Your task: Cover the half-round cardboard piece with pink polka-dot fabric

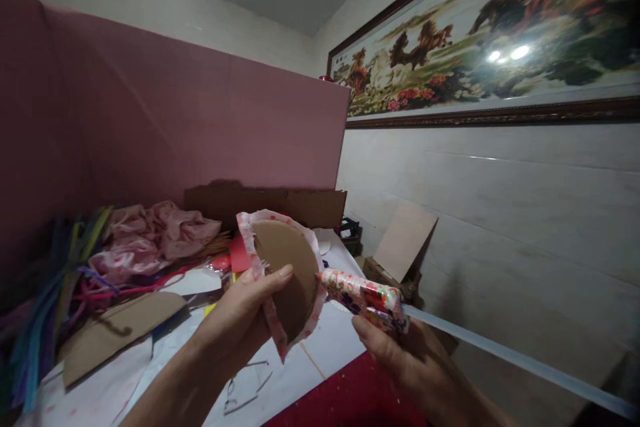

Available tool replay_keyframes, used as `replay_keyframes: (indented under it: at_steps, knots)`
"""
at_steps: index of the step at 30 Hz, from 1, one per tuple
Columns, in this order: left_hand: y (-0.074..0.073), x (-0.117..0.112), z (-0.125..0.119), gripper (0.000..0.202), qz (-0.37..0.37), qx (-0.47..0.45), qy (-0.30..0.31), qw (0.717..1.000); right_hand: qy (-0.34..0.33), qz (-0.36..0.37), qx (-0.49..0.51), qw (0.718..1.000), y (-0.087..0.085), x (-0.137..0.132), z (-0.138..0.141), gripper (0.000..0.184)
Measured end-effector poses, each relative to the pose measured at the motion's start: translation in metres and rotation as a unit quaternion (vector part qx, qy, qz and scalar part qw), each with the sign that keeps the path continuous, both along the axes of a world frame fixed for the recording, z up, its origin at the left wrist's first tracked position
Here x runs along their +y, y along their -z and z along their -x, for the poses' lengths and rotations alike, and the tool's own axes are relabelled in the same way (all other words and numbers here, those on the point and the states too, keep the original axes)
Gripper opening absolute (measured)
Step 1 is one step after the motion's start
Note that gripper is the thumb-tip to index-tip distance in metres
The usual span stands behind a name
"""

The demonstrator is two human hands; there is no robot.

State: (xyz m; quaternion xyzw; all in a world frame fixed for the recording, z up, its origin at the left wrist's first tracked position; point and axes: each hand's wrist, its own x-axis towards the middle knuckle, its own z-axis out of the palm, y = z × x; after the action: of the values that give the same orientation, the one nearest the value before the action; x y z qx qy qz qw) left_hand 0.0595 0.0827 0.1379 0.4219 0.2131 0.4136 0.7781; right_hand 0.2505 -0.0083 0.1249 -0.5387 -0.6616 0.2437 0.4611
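Observation:
My left hand grips a half-round piece of cardboard, thumb on its bare brown face. Pink-spotted white fabric edges the piece and is folded over its rim. In my right hand is a hot glue gun with a colourful patterned wrap. Its tip meets the fabric border at the right side of the cardboard; whether glue is coming out is too small to tell. A long translucent glue stick sticks out of the gun's back end.
Eyeglasses and a thin wooden stick lie on white paper. To the left are crumpled pink fabric, coloured pipe cleaners and a cut cardboard piece. A pink partition stands behind; a cardboard panel leans at the wall.

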Motion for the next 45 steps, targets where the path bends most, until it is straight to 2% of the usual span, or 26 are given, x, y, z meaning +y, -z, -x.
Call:
replay_keyframes:
  at_steps: [6, 13, 18, 23, 26, 33, 39, 42, 45]
  knots:
    - [0.000, 0.000, -0.002, 0.017, -0.007, 0.010, -0.001, 1.000, -0.010, -0.001, -0.010, 1.000, -0.004, 0.001, -0.004, 0.039]
    - [-0.004, -0.003, -0.002, 0.025, 0.003, 0.001, 0.019, 1.000, -0.052, 0.031, 0.019, 0.998, -0.009, 0.004, -0.004, 0.040]
    - [-0.003, -0.003, 0.000, 0.027, 0.003, 0.000, 0.017, 1.000, -0.052, 0.018, 0.005, 0.998, -0.012, 0.005, -0.002, 0.037]
    - [-0.002, 0.001, 0.001, 0.025, 0.013, -0.008, 0.014, 1.000, -0.053, 0.031, 0.029, 0.998, -0.007, 0.002, -0.004, 0.036]
    - [-0.002, 0.002, 0.002, 0.025, 0.006, -0.021, 0.023, 0.999, -0.057, 0.034, 0.058, 0.996, -0.004, 0.001, -0.005, 0.028]
    - [0.000, 0.001, 0.001, 0.028, 0.013, -0.012, 0.016, 1.000, -0.050, 0.066, 0.120, 0.989, -0.010, 0.003, -0.006, 0.023]
    - [0.002, 0.002, 0.000, 0.028, 0.012, -0.020, 0.013, 1.000, -0.046, 0.086, 0.160, 0.982, 0.000, 0.006, -0.009, 0.023]
    - [0.002, 0.002, 0.000, 0.026, 0.005, -0.015, 0.018, 1.000, -0.049, 0.065, 0.128, 0.988, -0.002, 0.006, -0.008, 0.020]
    - [0.001, 0.000, 0.000, 0.025, 0.006, 0.000, 0.022, 1.000, -0.047, 0.042, 0.085, 0.994, -0.013, 0.003, -0.006, 0.019]
